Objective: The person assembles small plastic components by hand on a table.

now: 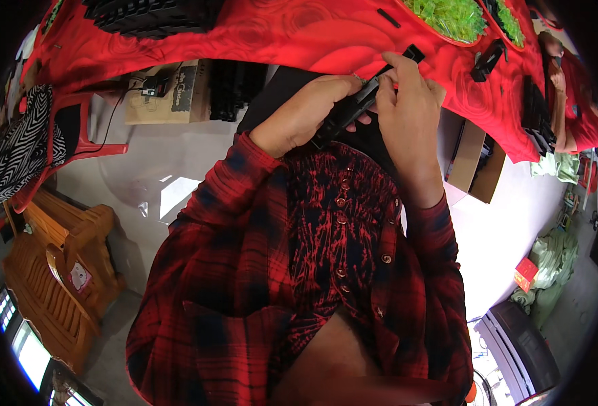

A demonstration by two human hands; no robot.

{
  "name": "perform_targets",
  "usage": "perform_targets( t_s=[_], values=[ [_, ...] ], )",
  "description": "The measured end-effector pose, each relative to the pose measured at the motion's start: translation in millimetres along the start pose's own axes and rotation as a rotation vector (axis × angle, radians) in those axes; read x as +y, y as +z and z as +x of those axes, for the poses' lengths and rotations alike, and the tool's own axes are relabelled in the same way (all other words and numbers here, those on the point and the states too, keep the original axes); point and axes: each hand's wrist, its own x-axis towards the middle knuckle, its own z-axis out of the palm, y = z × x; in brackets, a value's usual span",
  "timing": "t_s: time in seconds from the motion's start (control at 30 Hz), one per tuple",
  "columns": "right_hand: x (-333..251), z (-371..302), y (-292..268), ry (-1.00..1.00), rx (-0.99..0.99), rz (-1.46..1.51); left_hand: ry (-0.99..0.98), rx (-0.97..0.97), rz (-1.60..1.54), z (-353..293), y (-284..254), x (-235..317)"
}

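A long, narrow black plastic part [350,108] lies slantwise between my two hands, just off the near edge of the red-covered table. My left hand [305,111] is closed around its lower side, with fingertips showing beneath it. Higher up, my right hand [410,108] is closed on the same part, thumb and forefinger against it near its far end [414,53]. What the fingertips press on is too small to make out.
The red tablecloth [278,37] carries stacked black parts [153,17], a bowl of green pieces [451,19], a thin black strip [389,18] and a black part [488,61]. Cardboard boxes [478,162] stand below. Another person [580,108] sits at the right; a red chair [102,149] stands left.
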Motion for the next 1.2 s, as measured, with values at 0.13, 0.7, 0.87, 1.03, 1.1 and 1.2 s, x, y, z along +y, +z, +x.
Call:
perform_targets(
  t_s=[0.13, 0.7, 0.87, 1.03, 1.1, 1.2],
  values=[
    [0, 4, -3, 0.005, -0.031, 0.023, -0.027, -0.021, -0.066, 5, -5, -4],
    [-3, 8, -15, 0.228, -0.096, 0.309, -0.02, -0.07, -0.092, 4, -1, -3],
    [-3, 7, -15, 0.228, -0.153, 0.326, -0.044, -0.047, -0.087, 6, -6, -7],
    [-7, 3, -11, 0.104, -0.122, 0.134, -0.039, -0.038, -0.08, 5, -4, -4],
    [-6, 2, -9, 0.059, -0.095, 0.081, -0.052, -0.028, -0.08, 5, -3, -4],
    [-4, 1, -8, 0.027, -0.092, 0.036, -0.043, -0.043, -0.1, 5, -1, -5]
  ],
)
